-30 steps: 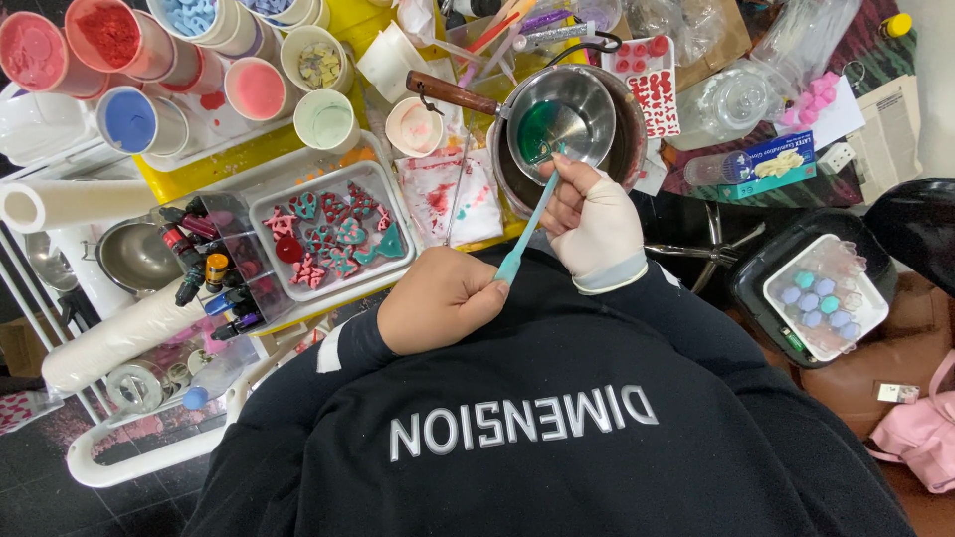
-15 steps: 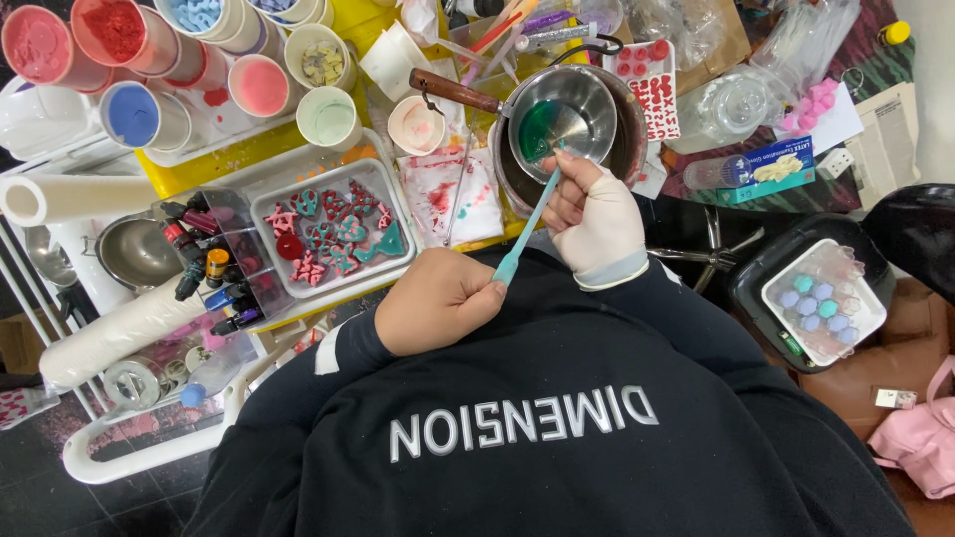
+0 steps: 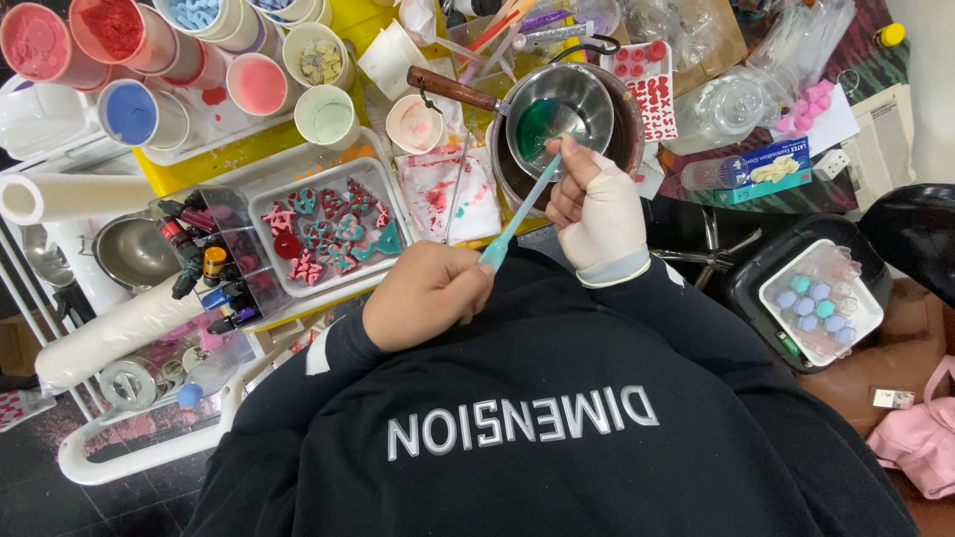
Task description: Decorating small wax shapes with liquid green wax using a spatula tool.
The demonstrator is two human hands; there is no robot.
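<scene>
My left hand (image 3: 426,294) is bare and closed around the lower end of a light blue stick (image 3: 522,211). My right hand (image 3: 597,214), in a white glove, pinches the same stick near its upper end. The stick's tip reaches into a small steel saucepan (image 3: 589,91) with a wooden handle, at the edge of a pool of green liquid (image 3: 537,124). Both hands sit just in front of my black sweatshirt. Left of my left hand lies a clear tray (image 3: 298,171) holding several red and teal moulded shapes.
Cups of coloured powder (image 3: 129,111) crowd the top left. Small dye bottles (image 3: 204,267), a steel bowl (image 3: 129,254) and paper rolls (image 3: 109,333) lie at the left. Right of me are scissors (image 3: 708,251), a black tray (image 3: 746,288) with a box of pale balls, and a pink bag (image 3: 920,438).
Barely anything differs: both hands keep their grip on the stick over the saucepan, and the view has shifted only slightly.
</scene>
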